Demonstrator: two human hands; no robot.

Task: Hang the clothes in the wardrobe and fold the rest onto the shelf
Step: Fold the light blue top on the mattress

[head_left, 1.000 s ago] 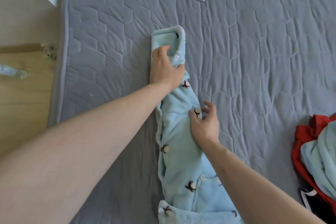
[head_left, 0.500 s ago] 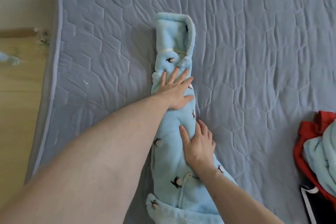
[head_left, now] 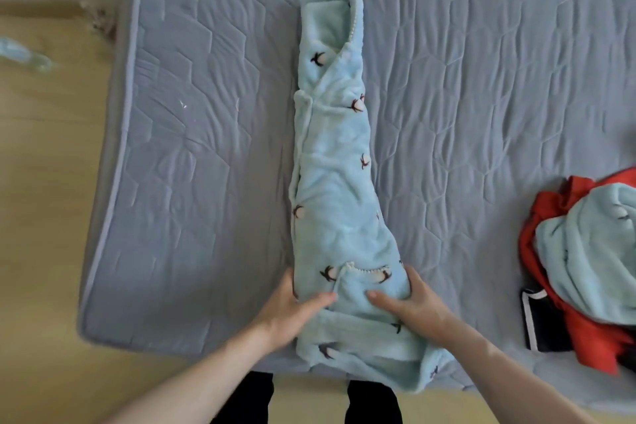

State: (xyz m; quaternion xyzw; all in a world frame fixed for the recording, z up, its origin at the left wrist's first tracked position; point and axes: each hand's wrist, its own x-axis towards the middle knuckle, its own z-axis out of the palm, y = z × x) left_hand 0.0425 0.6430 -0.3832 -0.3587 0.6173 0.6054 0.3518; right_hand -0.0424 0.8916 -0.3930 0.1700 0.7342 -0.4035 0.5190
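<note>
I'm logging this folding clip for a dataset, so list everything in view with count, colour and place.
Fleece robe: one, light blue with small dark motifs, folded into a long strip on the mattress centre.
Mattress: one, grey quilted, fills most of the view.
Clothes pile: one heap, red, light blue and a black piece with white trim, right edge of the mattress.
Floor: wooden, tan, left and near side.
Pale object: one, bluish, on the floor at far left; too blurred to name.
Legs: two, in black, bottom centre.
Left hand: grips the robe's near left edge.
Right hand: grips the robe's near right edge.
</note>
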